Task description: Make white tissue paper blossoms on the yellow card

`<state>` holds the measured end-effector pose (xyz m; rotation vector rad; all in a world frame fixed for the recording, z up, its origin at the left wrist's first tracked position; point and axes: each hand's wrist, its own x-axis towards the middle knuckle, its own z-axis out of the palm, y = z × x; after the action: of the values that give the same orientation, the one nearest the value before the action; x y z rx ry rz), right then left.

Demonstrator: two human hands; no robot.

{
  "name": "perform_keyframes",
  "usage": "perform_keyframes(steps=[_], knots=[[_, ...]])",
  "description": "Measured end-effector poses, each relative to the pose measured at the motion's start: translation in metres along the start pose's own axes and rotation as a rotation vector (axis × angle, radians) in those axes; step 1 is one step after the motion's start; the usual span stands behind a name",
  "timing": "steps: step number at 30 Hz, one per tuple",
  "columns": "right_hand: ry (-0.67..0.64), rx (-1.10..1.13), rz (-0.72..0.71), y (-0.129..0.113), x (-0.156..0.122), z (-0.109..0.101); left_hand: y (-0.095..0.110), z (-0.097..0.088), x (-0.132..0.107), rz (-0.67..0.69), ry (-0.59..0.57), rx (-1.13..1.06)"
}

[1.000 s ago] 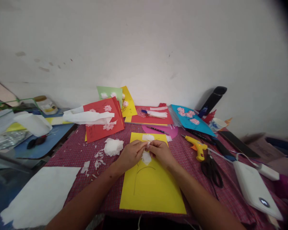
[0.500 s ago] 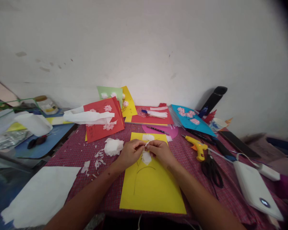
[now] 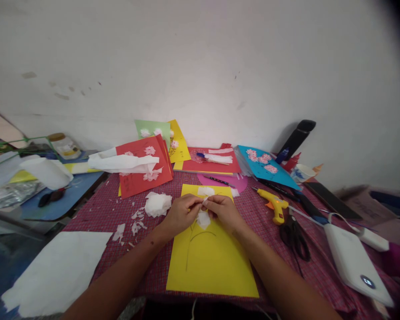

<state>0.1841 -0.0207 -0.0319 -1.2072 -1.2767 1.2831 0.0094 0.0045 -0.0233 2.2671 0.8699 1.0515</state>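
Observation:
My left hand (image 3: 183,213) and my right hand (image 3: 225,211) meet over the upper part of a yellow sheet of paper (image 3: 213,266). Both are closed, thumbs and forefingers pinching a small piece of white tissue paper (image 3: 205,201) between them; most of it is hidden by the fingertips. Dark curved lines are drawn on the yellow sheet. Flat white tissue squares (image 3: 204,219) lie on it just below and above my fingers. Left of my left hand sits a stack of cut tissue pieces (image 3: 157,204), with torn scraps (image 3: 138,227) beside it.
To the right lie a yellow glue gun (image 3: 274,205), black scissors (image 3: 295,240) and a white power bank (image 3: 356,264). Red (image 3: 143,184) and blue cards (image 3: 270,166) with tissue flowers stand near the wall. A large white sheet (image 3: 56,271) covers the left front edge; a pen (image 3: 219,181) lies behind the yellow sheet.
My fingertips have drawn slightly closer together, and less of the white tissue piece shows between them. Everything else has stayed in place.

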Motion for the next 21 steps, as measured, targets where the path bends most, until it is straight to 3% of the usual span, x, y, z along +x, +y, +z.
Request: perform_keyframes(steps=[21], knots=[[0.033,-0.133,-0.04,-0.004,-0.001,0.0015,0.0011,-0.0029,0.0011,-0.172,-0.049,-0.187]])
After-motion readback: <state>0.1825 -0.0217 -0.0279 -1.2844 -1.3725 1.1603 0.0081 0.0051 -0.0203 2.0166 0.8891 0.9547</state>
